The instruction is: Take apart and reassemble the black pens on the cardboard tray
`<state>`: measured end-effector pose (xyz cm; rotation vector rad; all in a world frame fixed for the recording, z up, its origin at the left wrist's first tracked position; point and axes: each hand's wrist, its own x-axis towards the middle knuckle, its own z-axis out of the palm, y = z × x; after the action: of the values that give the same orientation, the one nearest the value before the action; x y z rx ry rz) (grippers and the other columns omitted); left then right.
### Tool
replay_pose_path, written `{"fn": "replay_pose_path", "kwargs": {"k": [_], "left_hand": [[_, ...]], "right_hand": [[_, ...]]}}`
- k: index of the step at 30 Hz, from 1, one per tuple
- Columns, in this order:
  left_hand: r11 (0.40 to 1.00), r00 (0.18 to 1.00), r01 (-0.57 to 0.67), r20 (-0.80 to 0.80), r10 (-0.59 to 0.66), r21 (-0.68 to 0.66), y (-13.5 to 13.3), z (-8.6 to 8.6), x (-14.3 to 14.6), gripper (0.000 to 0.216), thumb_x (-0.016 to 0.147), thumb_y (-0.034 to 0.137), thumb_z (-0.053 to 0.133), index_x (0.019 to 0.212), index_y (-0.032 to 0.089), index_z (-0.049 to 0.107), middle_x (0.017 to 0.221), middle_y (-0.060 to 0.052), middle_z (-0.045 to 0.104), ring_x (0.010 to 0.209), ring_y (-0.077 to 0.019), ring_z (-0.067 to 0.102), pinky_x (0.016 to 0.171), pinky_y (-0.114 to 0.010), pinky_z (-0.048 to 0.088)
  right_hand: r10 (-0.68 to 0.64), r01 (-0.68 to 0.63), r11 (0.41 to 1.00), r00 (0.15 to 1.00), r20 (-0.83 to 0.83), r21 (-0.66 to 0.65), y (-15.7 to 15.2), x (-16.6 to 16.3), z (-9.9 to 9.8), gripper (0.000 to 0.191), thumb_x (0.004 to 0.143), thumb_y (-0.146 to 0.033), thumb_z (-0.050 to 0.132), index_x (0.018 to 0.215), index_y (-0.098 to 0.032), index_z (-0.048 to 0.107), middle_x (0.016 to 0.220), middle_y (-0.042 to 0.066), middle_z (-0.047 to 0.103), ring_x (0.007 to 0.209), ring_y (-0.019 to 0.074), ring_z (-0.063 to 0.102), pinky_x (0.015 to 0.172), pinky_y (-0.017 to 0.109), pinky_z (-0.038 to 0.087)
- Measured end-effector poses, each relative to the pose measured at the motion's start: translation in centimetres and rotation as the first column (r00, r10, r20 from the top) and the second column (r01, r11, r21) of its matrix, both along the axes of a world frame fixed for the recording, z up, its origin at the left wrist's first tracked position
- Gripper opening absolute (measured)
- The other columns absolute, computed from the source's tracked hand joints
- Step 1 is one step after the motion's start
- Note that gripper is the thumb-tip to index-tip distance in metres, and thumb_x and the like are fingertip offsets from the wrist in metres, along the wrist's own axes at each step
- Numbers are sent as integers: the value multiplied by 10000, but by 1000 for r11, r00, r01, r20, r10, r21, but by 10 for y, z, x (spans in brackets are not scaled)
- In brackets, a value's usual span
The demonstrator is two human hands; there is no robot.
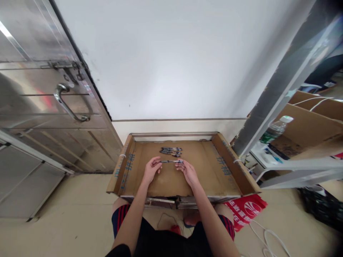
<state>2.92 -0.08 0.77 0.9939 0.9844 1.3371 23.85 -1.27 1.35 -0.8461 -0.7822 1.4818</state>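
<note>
At the centre of the frame a slim dark pen with a clear barrel [171, 161] is held level between the left hand [151, 169] and the right hand [188, 171], each end pinched by fingertips. Just above it, a small row of similar dark pens [170, 151] is laid on the flat brown cardboard sheet [209, 167] covering a metal-framed table. A clear plastic water bottle with a white cap [276, 129] is seen at the right, and a steel door with a curved handle [68, 105] at the upper left.
</note>
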Motion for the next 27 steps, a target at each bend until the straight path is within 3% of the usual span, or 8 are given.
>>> {"fn": "replay_pose_path", "kwargs": {"k": [3, 9, 15, 21, 27], "left_hand": [[999, 1000, -5, 6, 5, -42, 0, 2, 1, 447, 670, 422, 722, 1002, 158, 579, 756, -26, 632, 545, -92, 557, 362, -147, 324], [998, 985, -13, -174, 1, -67, -3, 3, 4, 391, 734, 518, 640, 672, 141, 556, 479, 44, 481, 369, -33, 353, 351, -143, 231], [1000, 996, 13, -90, -13, -9, -5, 3, 3, 335, 687, 412, 716, 868, 150, 614, 617, 21, 557, 483, -60, 454, 404, -151, 296], [1000, 999, -5, -34, 5, 14, -3, 2, 3, 387, 664, 395, 734, 934, 149, 607, 695, 0, 589, 537, -76, 511, 422, -164, 340], [998, 996, 2, -84, -7, -68, -2, 3, 5, 375, 729, 507, 649, 732, 143, 559, 585, 15, 547, 410, -43, 410, 344, -145, 237]], "right_hand": [[5, -5, 1000, 1000, -2, 4, -1, 0, 1, 354, 775, -463, 638, 966, -173, 705, 903, 95, 720, 819, 203, 659, 721, 325, 509], [-1, 1, 1000, 1000, 15, -10, -1, 0, 3, 368, 764, -475, 641, 966, -174, 702, 918, 100, 717, 828, 213, 659, 719, 331, 509], [-5, 5, 1000, 1000, 8, -5, -1, -1, 3, 351, 769, -462, 640, 965, -178, 703, 915, 97, 717, 823, 207, 657, 712, 325, 507], [-7, 8, 1000, 1000, 17, -13, -1, 0, 3, 363, 762, -473, 642, 960, -175, 703, 906, 97, 715, 826, 212, 655, 721, 333, 505], [4, -4, 1000, 1000, 5, -10, -1, 0, 0, 358, 769, -467, 639, 968, -177, 702, 923, 100, 715, 830, 207, 656, 724, 328, 503]]}}
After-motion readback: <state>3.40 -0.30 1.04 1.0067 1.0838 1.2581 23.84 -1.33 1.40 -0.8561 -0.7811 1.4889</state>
